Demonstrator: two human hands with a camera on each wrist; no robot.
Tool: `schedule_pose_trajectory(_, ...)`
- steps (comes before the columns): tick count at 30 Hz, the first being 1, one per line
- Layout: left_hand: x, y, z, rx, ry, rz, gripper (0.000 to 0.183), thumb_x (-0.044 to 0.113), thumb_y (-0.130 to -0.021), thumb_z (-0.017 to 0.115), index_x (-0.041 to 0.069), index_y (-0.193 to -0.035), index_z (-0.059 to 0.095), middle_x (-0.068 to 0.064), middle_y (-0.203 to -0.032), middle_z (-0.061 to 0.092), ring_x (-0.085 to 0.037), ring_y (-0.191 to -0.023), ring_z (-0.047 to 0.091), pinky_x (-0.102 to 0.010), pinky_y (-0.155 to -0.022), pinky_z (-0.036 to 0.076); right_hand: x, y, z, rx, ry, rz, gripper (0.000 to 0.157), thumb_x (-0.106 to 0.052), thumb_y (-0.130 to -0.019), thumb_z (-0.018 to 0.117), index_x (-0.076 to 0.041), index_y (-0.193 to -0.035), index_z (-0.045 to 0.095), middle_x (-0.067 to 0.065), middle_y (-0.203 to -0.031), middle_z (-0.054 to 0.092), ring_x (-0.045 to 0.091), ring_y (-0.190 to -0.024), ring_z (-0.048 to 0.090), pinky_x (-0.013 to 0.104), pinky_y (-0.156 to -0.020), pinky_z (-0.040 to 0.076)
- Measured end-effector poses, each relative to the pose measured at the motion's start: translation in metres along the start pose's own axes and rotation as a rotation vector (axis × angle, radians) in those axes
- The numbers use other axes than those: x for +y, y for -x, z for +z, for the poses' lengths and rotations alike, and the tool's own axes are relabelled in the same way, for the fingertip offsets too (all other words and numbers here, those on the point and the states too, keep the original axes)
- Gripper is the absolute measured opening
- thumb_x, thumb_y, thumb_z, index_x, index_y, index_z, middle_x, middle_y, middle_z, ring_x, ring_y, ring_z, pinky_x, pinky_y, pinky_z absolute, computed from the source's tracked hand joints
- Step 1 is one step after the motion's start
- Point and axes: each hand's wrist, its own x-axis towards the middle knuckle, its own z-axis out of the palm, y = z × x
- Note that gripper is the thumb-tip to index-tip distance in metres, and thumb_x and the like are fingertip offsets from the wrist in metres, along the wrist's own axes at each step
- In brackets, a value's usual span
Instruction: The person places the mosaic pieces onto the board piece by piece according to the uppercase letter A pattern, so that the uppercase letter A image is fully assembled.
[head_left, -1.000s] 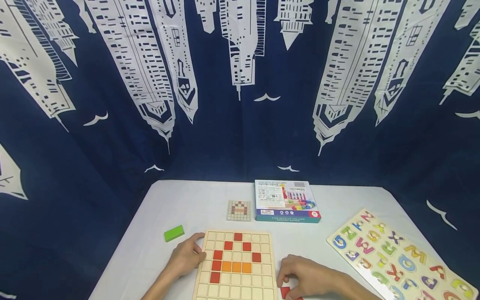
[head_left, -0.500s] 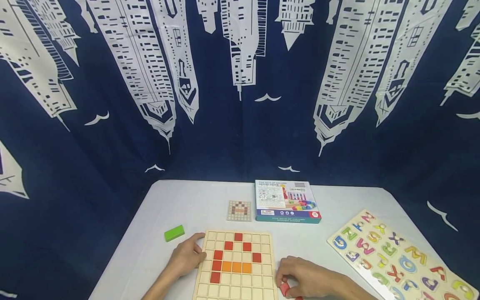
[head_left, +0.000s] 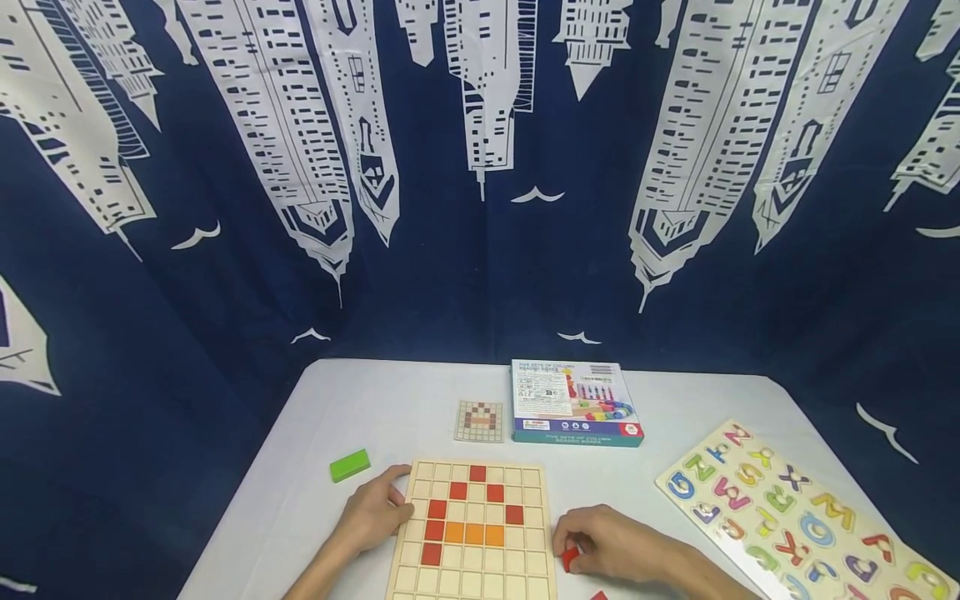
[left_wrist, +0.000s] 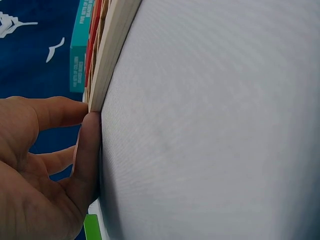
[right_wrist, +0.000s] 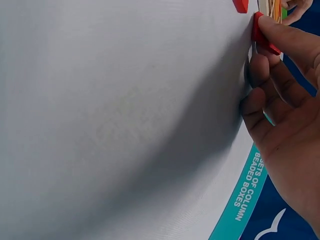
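Observation:
A light wooden grid board [head_left: 461, 579] lies on the table, with several red square tiles [head_left: 477, 473] and 3 orange tiles [head_left: 475, 533] in its cells. My left hand [head_left: 372, 512] holds the board's left side; in the left wrist view, thumb and fingertip meet at its edge [left_wrist: 107, 65]. Right of the board, my right hand [head_left: 617, 542] pinches a red tile [head_left: 570, 558] between thumb and fingers, low over the table. The right wrist view shows this tile [right_wrist: 258, 30] under the thumb. A second red tile [head_left: 598, 596] lies nearer the front, partly cut off.
A small card with a printed grid pattern [head_left: 479, 422] lies behind the board, beside a flat toy box [head_left: 576, 403]. One green block [head_left: 349, 466] sits at the left. On the right lies a wooden letter puzzle [head_left: 798, 508]. A navy cloth with white buildings hangs behind.
My right hand has picked a red tile from those lying right of the board and shifted slightly away from the front. My left hand stays at the board's edge.

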Motion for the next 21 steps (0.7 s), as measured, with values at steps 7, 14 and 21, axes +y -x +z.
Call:
schedule_pose_trajectory(7,-0.0001,0.0000,0.0000,0.000,0.000,0.006,0.067,0.007,-0.079,0.075,-0.001,-0.141,0.052,-0.005,-0.081,0.059,-0.014,-0.059,0.060,-0.031,-0.053,0.049,0.0028,0.0004,-0.0020,0.014,-0.049,0.027,0.012,-0.022,-0.089,0.075,-0.029,-0.098,0.070,-0.016,-0.077,0.058,-0.001,-0.070,0.054,0.019,-0.060,0.045)
schedule_pose_trajectory(14,-0.0001,0.0003,-0.0006,0.000,-0.001,0.003,0.067,0.008,-0.079,0.075,0.000,-0.141,0.052,-0.005,-0.082,0.059,-0.014,-0.059,0.060,-0.031,-0.053,0.049,0.0055,0.0008,-0.0037,0.030,-0.065,-0.028,0.010,-0.022,-0.091,0.073,-0.026,-0.099,0.069,-0.016,-0.078,0.060,-0.002,-0.068,0.053,0.019,-0.059,0.047)
schedule_pose_trajectory(21,-0.0002,-0.0005,-0.0012,-0.008,0.001,0.004,0.066,0.007,-0.080,0.074,0.001,-0.141,0.052,-0.004,-0.081,0.059,-0.014,-0.058,0.061,-0.031,-0.053,0.049,0.0081,0.0005,-0.0067,0.057,-0.107,-0.069,0.008,-0.022,-0.091,0.072,-0.022,-0.099,0.069,-0.013,-0.081,0.063,-0.002,-0.071,0.055,0.020,-0.063,0.050)
